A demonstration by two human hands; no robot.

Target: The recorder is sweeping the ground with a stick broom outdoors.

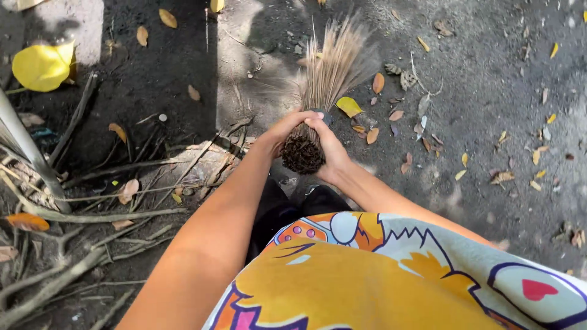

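Both hands were wrapped tight around one stick broom (324, 91), gripping it right at the bundled butt end, the left hand (287, 131) on one side and the right hand (330, 146) on the other, fingers closed over the sticks. Looked like that double grip was there to keep the loose bundle together and steer it, since the bristles fanned out away from the person and the tips sat down on the dark dirt ground (489, 79). Just right of the broom lay a scatter of small yellow and orange fallen leaves (367, 122), one yellow leaf nearly touching the bristles. Well to the left of the broom sat a big yellow leaf (41, 66), with dry sticks and roots (92, 214) lower left of it. Nearest the camera, below the broom, was the person's orange and white printed shirt (367, 275). No packages, labels or signs anywhere around the broom.
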